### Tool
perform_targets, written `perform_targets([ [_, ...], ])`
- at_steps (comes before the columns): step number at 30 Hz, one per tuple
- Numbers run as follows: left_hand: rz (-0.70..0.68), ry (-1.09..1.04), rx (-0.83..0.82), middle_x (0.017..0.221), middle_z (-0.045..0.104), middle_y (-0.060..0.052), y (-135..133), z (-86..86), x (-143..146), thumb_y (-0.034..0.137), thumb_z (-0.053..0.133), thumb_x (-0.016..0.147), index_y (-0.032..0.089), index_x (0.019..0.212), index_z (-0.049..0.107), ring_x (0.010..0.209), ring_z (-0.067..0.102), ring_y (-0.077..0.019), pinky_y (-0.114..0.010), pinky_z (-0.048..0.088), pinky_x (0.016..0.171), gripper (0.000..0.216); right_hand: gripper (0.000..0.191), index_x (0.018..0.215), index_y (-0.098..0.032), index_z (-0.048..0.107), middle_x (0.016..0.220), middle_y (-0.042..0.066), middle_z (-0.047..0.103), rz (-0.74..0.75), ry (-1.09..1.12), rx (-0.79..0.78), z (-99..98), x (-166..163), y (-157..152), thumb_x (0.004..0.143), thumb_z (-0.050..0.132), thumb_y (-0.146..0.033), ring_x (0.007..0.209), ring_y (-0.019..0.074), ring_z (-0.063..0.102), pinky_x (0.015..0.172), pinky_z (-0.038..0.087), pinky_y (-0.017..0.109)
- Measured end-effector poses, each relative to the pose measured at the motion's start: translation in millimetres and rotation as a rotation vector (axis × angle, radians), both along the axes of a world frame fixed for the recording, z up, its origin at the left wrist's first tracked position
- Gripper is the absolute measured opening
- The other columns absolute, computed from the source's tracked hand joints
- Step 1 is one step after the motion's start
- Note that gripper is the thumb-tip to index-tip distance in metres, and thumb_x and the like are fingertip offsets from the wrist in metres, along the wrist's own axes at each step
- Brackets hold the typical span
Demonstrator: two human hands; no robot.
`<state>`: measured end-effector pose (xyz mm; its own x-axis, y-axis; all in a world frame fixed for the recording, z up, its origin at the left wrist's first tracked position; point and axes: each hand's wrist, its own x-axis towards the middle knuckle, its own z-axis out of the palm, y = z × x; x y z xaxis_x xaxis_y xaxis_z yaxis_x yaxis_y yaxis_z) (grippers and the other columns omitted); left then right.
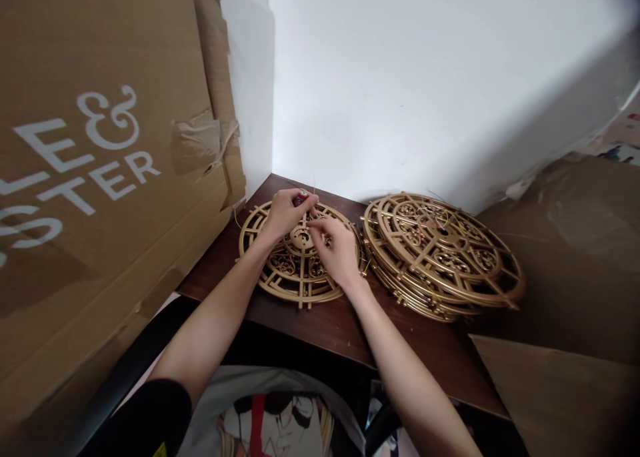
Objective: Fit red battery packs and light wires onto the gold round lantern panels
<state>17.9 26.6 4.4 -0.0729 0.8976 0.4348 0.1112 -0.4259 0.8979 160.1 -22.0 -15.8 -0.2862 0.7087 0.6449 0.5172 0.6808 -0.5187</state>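
A gold-coloured round openwork frame [302, 290], with bars, rings and scrollwork, lies flat on the dark wooden table. Above its far part, my left hand [286, 211] is closed around a small red object [301, 197]; its kind is mostly hidden by the fingers. My right hand [336, 245] is over the frame's right side, its thumb and fingers pinched close to the small central ring [302, 236]. Whatever the right fingertips grip is too small to make out. A thin wire stands up near the left fingertips.
To the right, several similar gold frames [435, 243] lie stacked, with yellow wires on top. A large cardboard box [115, 177] rises at the left of the table [320, 330]. More cardboard [560, 297] stands at the right, and a white wall [380, 77] is behind.
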Motion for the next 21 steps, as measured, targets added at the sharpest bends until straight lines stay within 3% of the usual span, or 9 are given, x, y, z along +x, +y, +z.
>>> perform_targets([
  [3, 0.011, -0.026, -0.007, 0.059, 0.067, -0.003, 1, -1.7, 1, 0.022, 0.069, 0.075, 0.015, 0.065, 0.072, 0.055, 0.052, -0.0092, -0.020, 0.038, 0.057, 0.013, 0.020, 0.104, -0.020, 0.067, 0.108, 0.007, 0.070, 0.072, -0.224, -0.017, -12.3, -7, 4, 0.091, 0.052, -0.021, 0.100, 0.0234, 0.056, 0.088, 0.046, 0.038],
  [8, -0.020, 0.033, 0.007, 0.064, 0.070, -0.004, 2, -4.3, 4, 0.021, 0.068, 0.074, 0.015, 0.071, 0.073, 0.060, 0.058, -0.0112, -0.021, 0.042, 0.060, 0.009, 0.028, 0.116, -0.017, 0.062, 0.129, 0.011, 0.061, -0.033, -0.361, -0.029, -17.0, -15, 0, 0.091, 0.052, -0.022, 0.107, 0.0284, 0.049, 0.092, 0.041, 0.046],
  [15, 0.096, 0.277, -0.019, 0.073, 0.074, -0.004, 6, -8.9, 1, 0.019, 0.060, 0.078, 0.015, 0.084, 0.074, 0.068, 0.064, -0.0139, -0.025, 0.047, 0.070, 0.015, 0.020, 0.104, -0.021, 0.067, 0.118, 0.006, 0.067, 0.048, -0.312, -0.148, -16.9, -15, -1, 0.088, 0.055, -0.021, 0.104, 0.0261, 0.051, 0.089, 0.037, 0.043],
  [18, 0.112, 0.232, -0.060, 0.073, 0.074, -0.005, 9, -10.3, -1, 0.020, 0.063, 0.076, 0.014, 0.085, 0.073, 0.072, 0.065, -0.0151, -0.026, 0.048, 0.071, 0.015, 0.016, 0.097, -0.022, 0.068, 0.108, 0.005, 0.069, 0.099, -0.207, -0.207, -18.1, -15, 3, 0.085, 0.058, -0.018, 0.101, 0.0241, 0.054, 0.090, 0.038, 0.041],
  [21, 0.104, 0.070, -0.174, 0.073, 0.073, -0.005, 10, -11.3, -3, 0.017, 0.065, 0.073, 0.013, 0.084, 0.071, 0.061, 0.059, -0.0119, -0.023, 0.044, 0.058, 0.013, 0.017, 0.094, -0.020, 0.069, 0.094, 0.005, 0.069, 0.141, -0.095, -0.240, -16.4, -16, 4, 0.081, 0.059, -0.013, 0.090, 0.0207, 0.057, 0.084, 0.042, 0.036],
])
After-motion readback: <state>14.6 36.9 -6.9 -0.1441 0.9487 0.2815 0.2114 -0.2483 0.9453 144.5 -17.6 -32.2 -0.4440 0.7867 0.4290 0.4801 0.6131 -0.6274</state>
